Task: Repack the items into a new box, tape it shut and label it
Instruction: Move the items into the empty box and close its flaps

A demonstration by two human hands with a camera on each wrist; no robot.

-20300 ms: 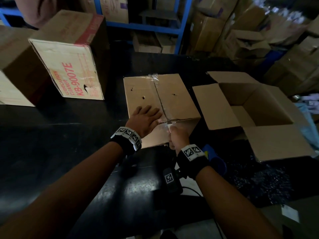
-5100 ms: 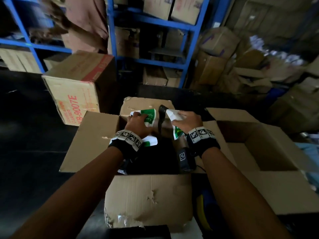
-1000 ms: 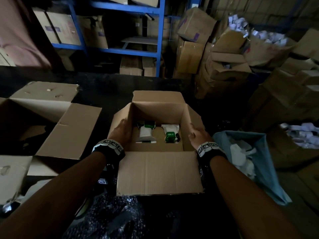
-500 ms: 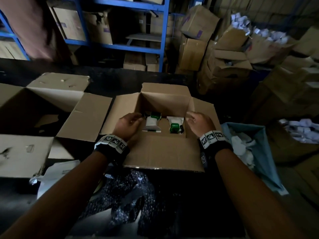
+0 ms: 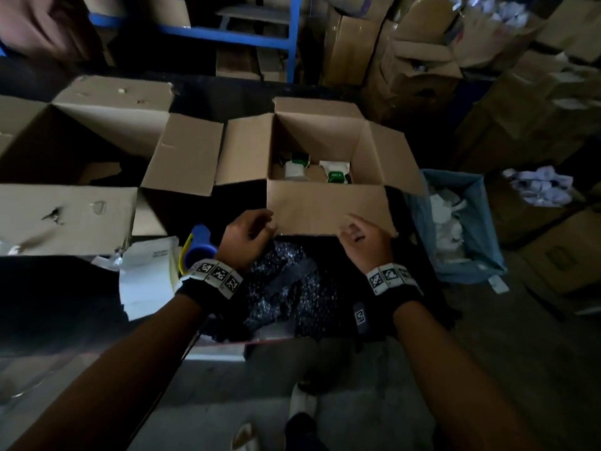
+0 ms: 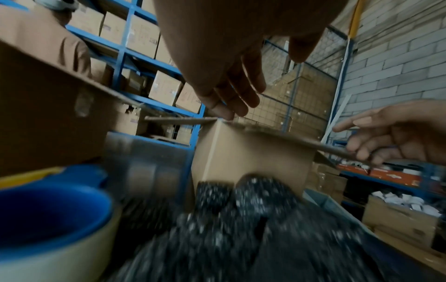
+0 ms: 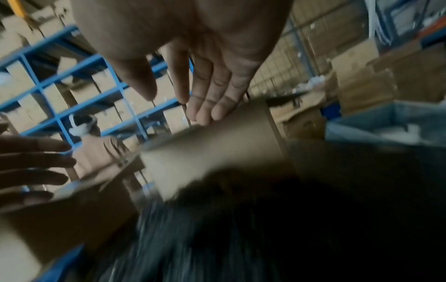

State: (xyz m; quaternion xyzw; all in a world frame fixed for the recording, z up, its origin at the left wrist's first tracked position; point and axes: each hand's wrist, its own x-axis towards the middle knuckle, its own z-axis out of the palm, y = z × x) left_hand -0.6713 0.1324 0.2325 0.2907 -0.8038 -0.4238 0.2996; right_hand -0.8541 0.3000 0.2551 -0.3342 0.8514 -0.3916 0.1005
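Note:
The new cardboard box (image 5: 312, 138) stands open on the dark table, all of its flaps spread outward. Two white-and-green packets (image 5: 297, 164) (image 5: 335, 173) lie on its floor. My left hand (image 5: 265, 227) hovers at the near-left corner of the near flap (image 5: 325, 209), fingers relaxed and holding nothing. In the left wrist view its fingertips (image 6: 224, 112) touch that corner. My right hand (image 5: 351, 227) is at the flap's near edge on the right, index finger out over the cardboard. In the right wrist view its fingers (image 7: 205, 112) lie straight against the flap.
The old open box (image 5: 74, 138) fills the left side. A blue tape roll (image 5: 198, 247) and white sheets (image 5: 146, 275) lie left of my left wrist. Black bubble wrap (image 5: 286, 288) is heaped between my arms. A blue bag of white scraps (image 5: 455, 222) stands right.
Both hands have drawn back out of the box, from its side flaps to the near flap's edge. The side flaps now lie spread outward.

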